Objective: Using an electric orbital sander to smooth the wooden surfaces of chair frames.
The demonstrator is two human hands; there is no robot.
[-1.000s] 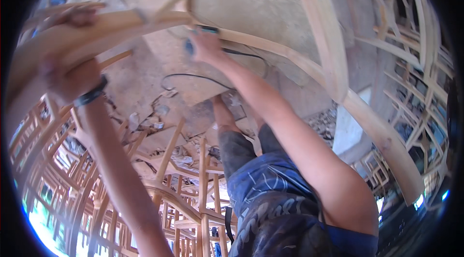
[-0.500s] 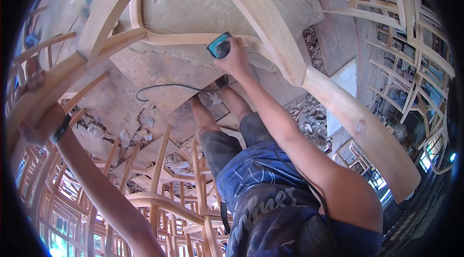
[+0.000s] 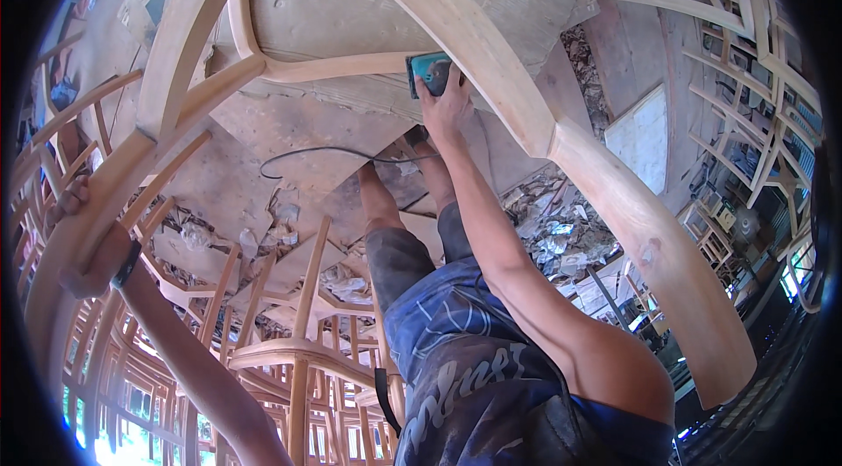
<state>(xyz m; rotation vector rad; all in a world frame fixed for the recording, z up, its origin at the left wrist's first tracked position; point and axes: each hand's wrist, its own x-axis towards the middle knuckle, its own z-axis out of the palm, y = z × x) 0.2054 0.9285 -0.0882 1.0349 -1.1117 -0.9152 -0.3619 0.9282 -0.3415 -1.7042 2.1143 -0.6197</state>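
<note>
In front of me is a large curved frame of pale wood (image 3: 491, 45), probably part of a chair, with thick bent members. My left hand (image 3: 96, 260) is wrapped round its left leg, a dark band on the wrist. A teal and black power sander (image 3: 430, 74) is in my right hand (image 3: 447, 106), fingers closed over its body. The sander lies against the inner cross rail (image 3: 342, 68), close to where that rail passes behind the right-hand member. Its sanding face is hidden from view.
A dark cable (image 3: 307, 150) loops over the floor sheets (image 3: 254, 142) near my feet. Scraps and debris (image 3: 561, 220) lie at the right. Many slender wooden chair frames (image 3: 303, 352) crowd the near left, and more stacked frames (image 3: 745, 71) stand at the far right.
The sander and my right hand have moved right along the cross rail. The wooden frame has shifted slightly in view, and my left hand keeps its hold on the leg.
</note>
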